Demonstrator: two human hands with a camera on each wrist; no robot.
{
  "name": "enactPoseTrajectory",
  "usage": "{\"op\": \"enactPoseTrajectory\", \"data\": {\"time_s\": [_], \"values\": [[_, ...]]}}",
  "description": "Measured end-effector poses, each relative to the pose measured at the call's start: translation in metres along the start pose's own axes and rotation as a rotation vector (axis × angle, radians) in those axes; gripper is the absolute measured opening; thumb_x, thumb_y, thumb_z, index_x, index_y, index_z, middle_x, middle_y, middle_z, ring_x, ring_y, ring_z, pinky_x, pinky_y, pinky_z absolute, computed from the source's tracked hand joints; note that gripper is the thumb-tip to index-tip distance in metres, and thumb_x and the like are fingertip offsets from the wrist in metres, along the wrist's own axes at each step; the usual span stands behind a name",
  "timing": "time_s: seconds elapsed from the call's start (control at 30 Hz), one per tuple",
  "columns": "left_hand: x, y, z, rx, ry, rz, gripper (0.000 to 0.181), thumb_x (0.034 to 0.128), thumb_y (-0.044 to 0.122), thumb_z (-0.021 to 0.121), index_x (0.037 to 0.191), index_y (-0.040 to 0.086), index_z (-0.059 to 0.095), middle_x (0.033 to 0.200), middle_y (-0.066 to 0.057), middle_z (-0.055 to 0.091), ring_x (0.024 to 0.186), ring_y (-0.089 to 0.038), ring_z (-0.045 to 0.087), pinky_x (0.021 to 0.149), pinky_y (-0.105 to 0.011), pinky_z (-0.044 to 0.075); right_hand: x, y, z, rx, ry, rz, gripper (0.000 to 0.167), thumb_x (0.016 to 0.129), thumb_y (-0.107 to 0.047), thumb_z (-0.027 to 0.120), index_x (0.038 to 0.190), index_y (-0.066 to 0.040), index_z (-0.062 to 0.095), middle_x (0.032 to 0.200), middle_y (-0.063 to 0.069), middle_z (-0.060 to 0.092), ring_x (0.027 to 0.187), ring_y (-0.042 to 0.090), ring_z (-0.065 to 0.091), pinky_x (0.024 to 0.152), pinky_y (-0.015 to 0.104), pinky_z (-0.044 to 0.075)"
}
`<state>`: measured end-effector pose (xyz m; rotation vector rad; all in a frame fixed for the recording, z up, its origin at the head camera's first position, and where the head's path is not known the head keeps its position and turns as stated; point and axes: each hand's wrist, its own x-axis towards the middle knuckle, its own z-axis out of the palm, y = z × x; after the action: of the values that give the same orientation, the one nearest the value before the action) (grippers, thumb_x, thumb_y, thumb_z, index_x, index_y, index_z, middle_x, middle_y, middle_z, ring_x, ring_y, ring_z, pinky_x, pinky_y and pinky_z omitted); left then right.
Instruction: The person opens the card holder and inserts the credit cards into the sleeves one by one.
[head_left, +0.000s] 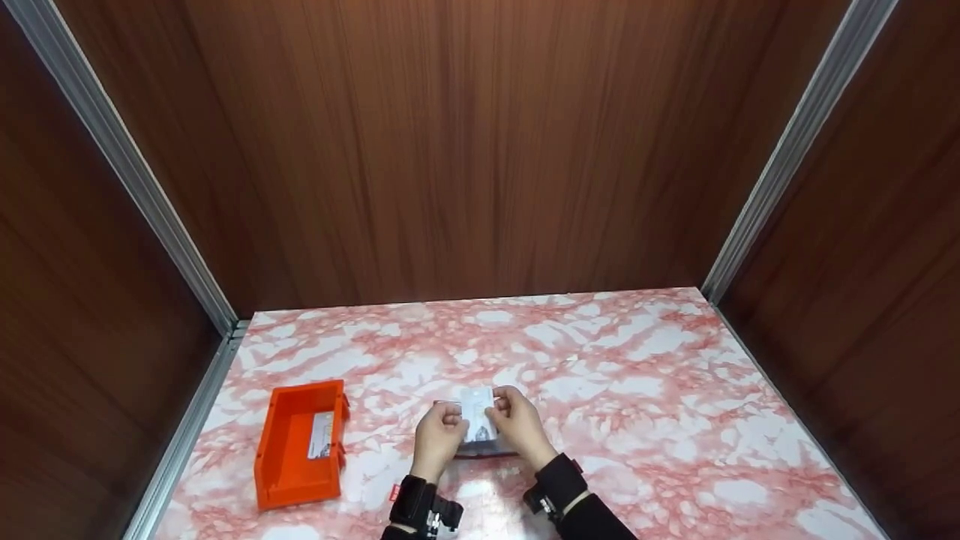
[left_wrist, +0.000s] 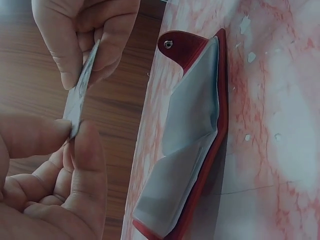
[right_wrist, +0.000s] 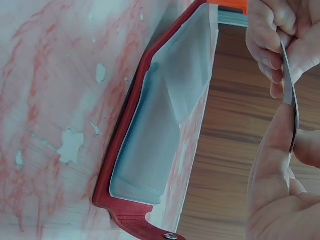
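White card [head_left: 477,417]: held above red card wallet [left_wrist: 194,110]
Left hand [head_left: 436,435]: fingers curled, thumb and forefinger pinching left edge
Right hand [head_left: 522,427]: fingers curled, pinching right edge

A thin white printed card [head_left: 473,417] is held raised. Below it, a red snap-tab wallet [left_wrist: 192,107] with translucent plastic sleeves [left_wrist: 166,187] lies open.
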<state>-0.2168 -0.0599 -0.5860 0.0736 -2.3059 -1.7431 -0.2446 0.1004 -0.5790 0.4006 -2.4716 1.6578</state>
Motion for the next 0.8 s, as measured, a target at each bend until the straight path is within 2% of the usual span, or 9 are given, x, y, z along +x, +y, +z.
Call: {"op": "enactPoseTrajectory", "data": {"time_s": [0.13, 0.27, 0.5, 0.8], "values": [[0.001, -0.002, -0.002, -0.016, 0.016, -0.026, 0.019, 0.0797, -0.001, 0.067, 0.098, -0.003, 0.067, 0.077, -0.004, 0.06, 0.061, -0.014, 0.061, 0.058, -0.028, 0.052, 0.003, 0.002, -0.002, 0.025, 0.022, 0.052, 0.027, 0.088, 0.0, 0.067, 0.113, 0.007, 0.058, 0.084, 0.003, 0.056, 0.072, 0.012, 0.053, 0.062, 0.024, 0.049], [0.003, -0.007, -0.006, -0.011, 0.058, -0.033, 0.02, 0.0796, -0.001, 0.07, 0.099, -0.006, 0.065, 0.077, -0.004, 0.058, 0.063, -0.014, 0.061, 0.057, -0.029, 0.054, 0.005, 0.009, -0.005, -0.03, 0.046, 0.047, 0.027, 0.088, 0.0, 0.067, 0.112, 0.007, 0.058, 0.084, 0.003, 0.055, 0.073, 0.013, 0.051, 0.066, 0.025, 0.047], [0.006, -0.018, -0.013, 0.191, 0.154, 0.004, 0.018, 0.0758, 0.0, 0.074, 0.092, -0.004, 0.068, 0.076, -0.005, 0.064, 0.072, -0.021, 0.061, 0.069, -0.037, 0.05, 0.005, 0.017, -0.008, -0.118, 0.065, 0.007, 0.024, 0.087, -0.001, 0.068, 0.108, 0.007, 0.058, 0.081, 0.001, 0.055, 0.069, 0.01, 0.049, 0.067, 0.028, 0.047], [0.011, -0.03, -0.02, 0.299, 0.163, 0.016, 0.021, 0.0736, 0.001, 0.079, 0.09, -0.005, 0.067, 0.075, -0.007, 0.063, 0.073, -0.025, 0.061, 0.073, -0.042, 0.05, 0.005, 0.022, -0.003, -0.205, 0.079, -0.024, 0.024, 0.083, 0.001, 0.069, 0.104, 0.006, 0.059, 0.074, -0.002, 0.053, 0.062, 0.006, 0.044, 0.063, 0.029, 0.044]]}}
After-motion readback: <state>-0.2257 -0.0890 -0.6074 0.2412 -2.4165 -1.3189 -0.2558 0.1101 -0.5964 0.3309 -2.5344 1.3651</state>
